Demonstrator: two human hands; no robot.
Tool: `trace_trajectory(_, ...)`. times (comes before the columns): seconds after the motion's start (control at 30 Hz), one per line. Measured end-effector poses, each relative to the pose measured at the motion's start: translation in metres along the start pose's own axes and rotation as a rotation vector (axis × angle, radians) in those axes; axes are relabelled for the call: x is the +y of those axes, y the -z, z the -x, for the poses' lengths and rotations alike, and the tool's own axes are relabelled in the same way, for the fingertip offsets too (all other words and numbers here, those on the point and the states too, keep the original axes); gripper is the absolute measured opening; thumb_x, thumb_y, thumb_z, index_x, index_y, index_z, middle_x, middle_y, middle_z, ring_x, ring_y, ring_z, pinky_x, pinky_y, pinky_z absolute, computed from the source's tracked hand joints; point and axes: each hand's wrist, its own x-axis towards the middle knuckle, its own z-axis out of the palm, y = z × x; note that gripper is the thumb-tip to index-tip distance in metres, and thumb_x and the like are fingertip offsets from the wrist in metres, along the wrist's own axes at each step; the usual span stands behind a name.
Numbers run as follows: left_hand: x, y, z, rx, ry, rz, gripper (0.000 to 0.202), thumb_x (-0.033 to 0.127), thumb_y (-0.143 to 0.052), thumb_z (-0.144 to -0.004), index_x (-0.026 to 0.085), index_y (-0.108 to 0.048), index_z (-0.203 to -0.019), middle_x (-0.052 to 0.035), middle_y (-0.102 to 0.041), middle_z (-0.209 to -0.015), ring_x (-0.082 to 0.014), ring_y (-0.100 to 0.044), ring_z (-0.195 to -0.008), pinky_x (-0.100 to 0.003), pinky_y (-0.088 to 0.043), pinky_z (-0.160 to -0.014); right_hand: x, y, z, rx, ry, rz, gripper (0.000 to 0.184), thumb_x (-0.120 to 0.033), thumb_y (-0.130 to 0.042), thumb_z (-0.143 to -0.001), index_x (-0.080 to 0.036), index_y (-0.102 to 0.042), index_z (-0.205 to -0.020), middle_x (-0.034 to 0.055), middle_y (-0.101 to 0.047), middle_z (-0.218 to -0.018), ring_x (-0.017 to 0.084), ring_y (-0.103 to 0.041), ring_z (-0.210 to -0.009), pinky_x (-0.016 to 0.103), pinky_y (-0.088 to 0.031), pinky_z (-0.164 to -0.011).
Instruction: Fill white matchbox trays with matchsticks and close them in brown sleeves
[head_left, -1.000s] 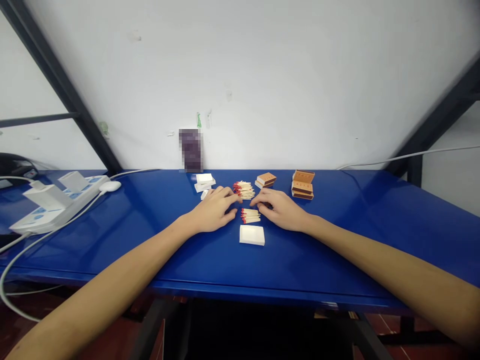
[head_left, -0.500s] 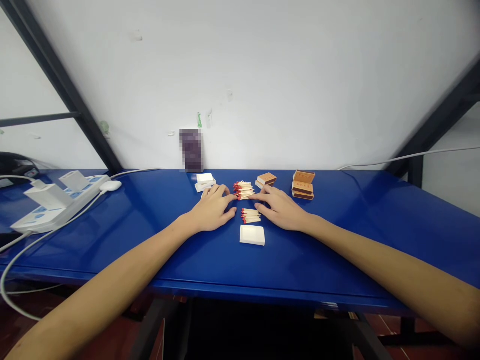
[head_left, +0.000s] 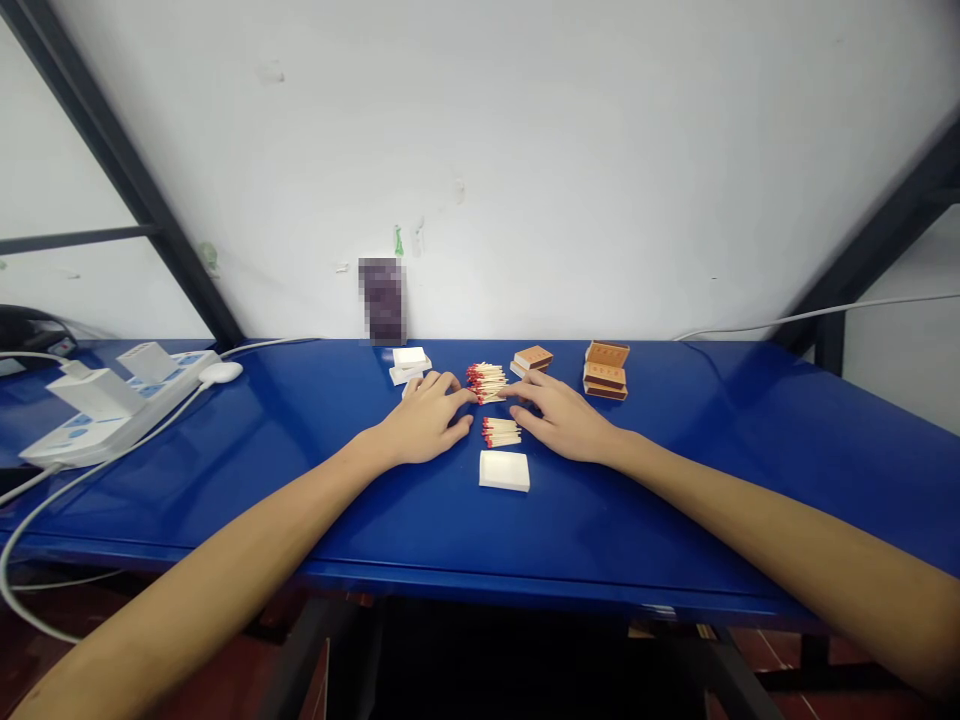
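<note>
Between my hands lies a heap of red-tipped matches (head_left: pixel 489 381). My left hand (head_left: pixel 429 418), fingers apart, has its index fingertip at the heap's left side, by the red heads. From the other side, my right hand (head_left: pixel 561 415) reaches its index fingertip to the bare stick ends; its thumb is near a smaller bunch of matches (head_left: pixel 502 432). That bunch lies closer to me, heads to the left. Below it is a white matchbox tray (head_left: pixel 504 471). More white trays (head_left: pixel 409 362) sit behind my left hand, partly hidden by it.
Brown matchbox sleeves (head_left: pixel 533 357) lie behind my right hand, and others (head_left: pixel 606 372) are stacked farther right. A white power strip (head_left: pixel 112 410) with plugs and cables is on the left of the blue table (head_left: pixel 420 525). A blurred dark object (head_left: pixel 383 302) stands at the wall.
My left index fingertip has shifted very slightly to the right at the match heap. Otherwise the hands, matches and boxes look the same.
</note>
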Motion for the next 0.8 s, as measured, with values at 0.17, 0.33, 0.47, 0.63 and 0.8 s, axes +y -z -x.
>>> trace_trajectory(0.17, 0.0006, 0.0008, 0.0001, 0.005, 0.006, 0.008, 0.038, 0.036, -0.041, -0.097, 0.02, -0.057, -0.128, -0.0108, -0.054, -0.114, -0.0272, -0.049, -0.107, -0.048, -0.037, -0.097, 0.0002, -0.0004, -0.0003, -0.008, 0.017, 0.018, 0.035, -0.03, -0.044, -0.097, -0.022, -0.062, -0.126, 0.0119, -0.058, -0.109, 0.025, -0.057, -0.095, 0.041, -0.045, -0.084)
trace_trajectory(0.33, 0.0011, 0.0015, 0.0001, -0.004, 0.008, 0.006, 0.039, 0.037, -0.041, -0.098, 0.02, -0.056, -0.129, -0.0109, -0.054, -0.114, -0.0274, -0.049, -0.108, -0.047, -0.037, -0.096, -0.0002, 0.0003, -0.0002, -0.002, 0.017, 0.014, 0.033, -0.03, -0.044, -0.097, -0.022, -0.063, -0.123, 0.0116, -0.058, -0.109, 0.024, -0.058, -0.094, 0.038, -0.045, -0.081)
trace_trajectory(0.47, 0.0015, 0.0017, 0.0, -0.018, 0.01, 0.005, 0.041, 0.037, -0.039, -0.098, 0.018, -0.055, -0.131, -0.0116, -0.054, -0.115, -0.028, -0.048, -0.108, -0.047, -0.037, -0.096, 0.0003, 0.0001, -0.0001, -0.013, 0.015, 0.017, 0.037, -0.03, -0.043, -0.097, -0.022, -0.061, -0.128, 0.0128, -0.057, -0.111, 0.025, -0.058, -0.097, 0.039, -0.045, -0.083)
trace_trajectory(0.63, 0.0016, 0.0018, 0.0, -0.009, 0.002, 0.018, 0.038, 0.036, -0.04, -0.098, 0.019, -0.056, -0.128, -0.0113, -0.054, -0.114, -0.028, -0.048, -0.108, -0.048, -0.037, -0.096, -0.0003, 0.0, 0.0004, -0.004, 0.015, 0.011, 0.037, -0.029, -0.043, -0.097, -0.022, -0.062, -0.128, 0.0125, -0.058, -0.11, 0.026, -0.058, -0.099, 0.039, -0.045, -0.085)
trace_trajectory(0.8, 0.0022, 0.0033, -0.0001, -0.015, 0.003, 0.013, 0.03, 0.035, -0.04, -0.097, 0.018, -0.057, -0.116, -0.0105, -0.053, -0.111, -0.0272, -0.047, -0.105, -0.046, -0.039, -0.093, 0.0, 0.0004, 0.0006, 0.005, 0.021, 0.002, 0.04, -0.029, -0.044, -0.096, -0.024, -0.057, -0.134, 0.0111, -0.058, -0.108, 0.024, -0.059, -0.092, 0.038, -0.046, -0.08)
